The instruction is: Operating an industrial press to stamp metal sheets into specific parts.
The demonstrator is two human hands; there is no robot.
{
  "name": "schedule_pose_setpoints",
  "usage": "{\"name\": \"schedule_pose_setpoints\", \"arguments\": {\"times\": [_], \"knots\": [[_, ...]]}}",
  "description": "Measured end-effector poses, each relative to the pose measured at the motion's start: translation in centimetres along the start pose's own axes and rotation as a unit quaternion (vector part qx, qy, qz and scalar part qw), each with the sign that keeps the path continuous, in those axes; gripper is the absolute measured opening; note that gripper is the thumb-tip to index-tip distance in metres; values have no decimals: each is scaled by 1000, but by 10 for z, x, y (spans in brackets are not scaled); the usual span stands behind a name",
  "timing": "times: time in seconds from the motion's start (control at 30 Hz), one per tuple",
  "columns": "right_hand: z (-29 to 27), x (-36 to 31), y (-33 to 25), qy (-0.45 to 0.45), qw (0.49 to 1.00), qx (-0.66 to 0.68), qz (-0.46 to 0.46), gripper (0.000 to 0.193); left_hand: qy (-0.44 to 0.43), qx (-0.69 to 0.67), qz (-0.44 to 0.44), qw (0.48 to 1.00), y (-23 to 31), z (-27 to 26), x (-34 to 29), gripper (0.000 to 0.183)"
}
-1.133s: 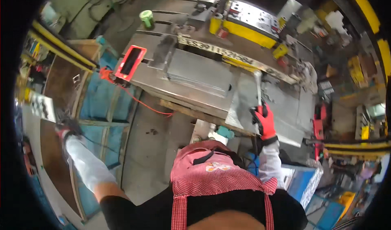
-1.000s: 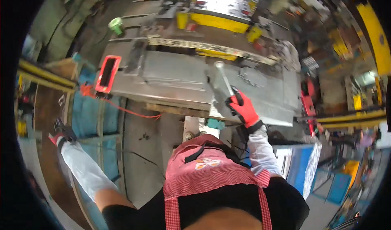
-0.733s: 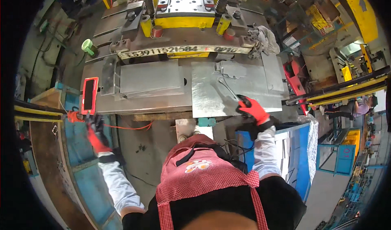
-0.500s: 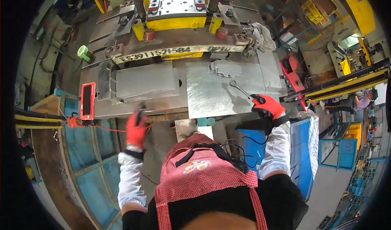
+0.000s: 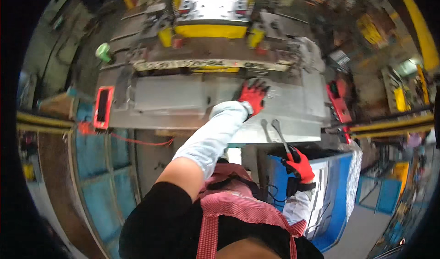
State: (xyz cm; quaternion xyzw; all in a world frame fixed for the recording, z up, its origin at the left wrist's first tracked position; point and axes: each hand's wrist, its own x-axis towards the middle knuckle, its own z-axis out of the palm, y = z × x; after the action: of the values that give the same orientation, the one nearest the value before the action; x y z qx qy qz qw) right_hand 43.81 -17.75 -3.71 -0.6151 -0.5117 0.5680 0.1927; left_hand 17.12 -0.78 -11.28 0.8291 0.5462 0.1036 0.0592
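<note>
My left hand (image 5: 253,97), in a red glove with dark fingertips, reaches across to the far part of a shiny metal sheet (image 5: 288,129). Its fingers are stretched out over a flat, irregular grey metal piece (image 5: 273,92), which the hand partly covers; blur hides whether they touch it. My right hand, gloved in red and black (image 5: 299,164), is closed round the lower end of a slim metal tool with a rounded, loop-like tip (image 5: 280,134). That tool points up and away, over the sheet's near edge, beside the blue bin.
A blue bin (image 5: 344,181) holding pale metal pieces stands at my right. Beyond the sheet rises a press die with a yellow block (image 5: 211,31). A stack of grey plates (image 5: 168,94) and a red-framed phone (image 5: 103,107) lie left. A grey rag (image 5: 311,55) lies far right.
My left hand has swung from the table's near left edge across to the grey piece. My right hand, still gripping the tool, has drawn back toward me, above the bin.
</note>
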Motion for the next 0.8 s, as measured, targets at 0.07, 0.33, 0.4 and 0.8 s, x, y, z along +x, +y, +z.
{"name": "schedule_pose_setpoints", "arguments": {"times": [0.07, 0.33, 0.4, 0.8], "knots": [[5, 5, -2, -15, 1000, -13, -7, 60, -41, -27, -5, 999, -7, -7, 3, 64], [76, 94, -94, -189, 970, 12, -149, 54, 128, -167, -128, 969, -53, -74, -184, 58], [110, 139, -115, -288, 946, 54, -137, 53, 131, -223, -189, 947, -52, -64, -237, 56], [152, 160, -177, -271, 943, -15, -196, 34, 320, -897, -111, 285, -79, -51, -216, 46]]}}
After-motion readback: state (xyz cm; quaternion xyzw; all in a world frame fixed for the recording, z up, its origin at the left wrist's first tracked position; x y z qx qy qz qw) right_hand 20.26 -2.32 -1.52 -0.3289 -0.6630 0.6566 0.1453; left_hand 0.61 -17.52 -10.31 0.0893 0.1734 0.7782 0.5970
